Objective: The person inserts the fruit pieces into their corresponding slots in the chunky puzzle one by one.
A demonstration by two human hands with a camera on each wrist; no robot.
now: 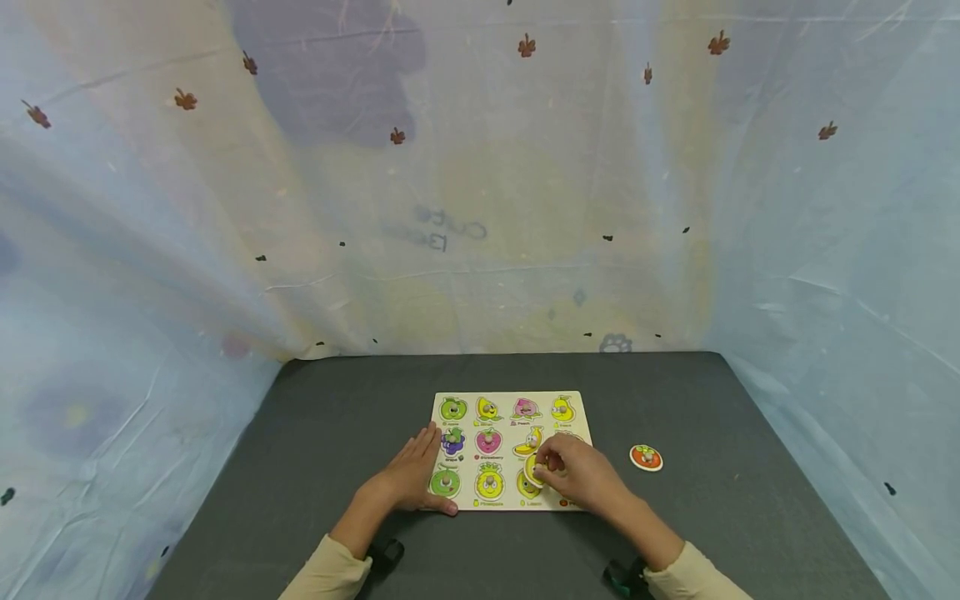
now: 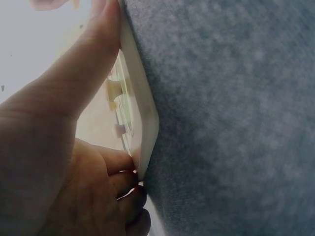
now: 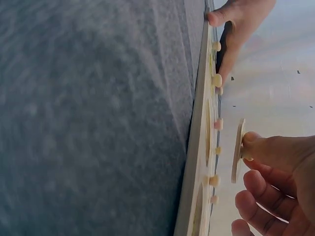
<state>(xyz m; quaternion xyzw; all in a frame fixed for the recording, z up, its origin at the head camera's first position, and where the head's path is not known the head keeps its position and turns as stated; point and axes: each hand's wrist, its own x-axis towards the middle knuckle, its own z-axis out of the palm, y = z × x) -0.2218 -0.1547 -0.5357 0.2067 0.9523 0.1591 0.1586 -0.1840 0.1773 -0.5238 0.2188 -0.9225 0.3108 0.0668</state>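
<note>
A fruit peg puzzle board (image 1: 510,503) lies flat, with several knobbed fruit pieces in it. My left hand (image 1: 411,473) rests against its left side, fingers stretched along that edge and thumb at the near corner. In the left wrist view, the thumb (image 2: 74,73) reaches along the near edge of the board. My right hand (image 1: 583,475) pinches a yellow puzzle piece (image 1: 531,472) by its knob, over the lemon spot. The right wrist view shows this thin piece (image 3: 238,150) held clear above the board, tilted on edge to the camera. The right hand hides part of the board's right column.
A loose orange-red puzzle piece (image 1: 646,457) with a green top lies on the dark table (image 1: 720,517), right of the board. A pale patterned sheet (image 1: 510,208) hangs behind the table and along both sides.
</note>
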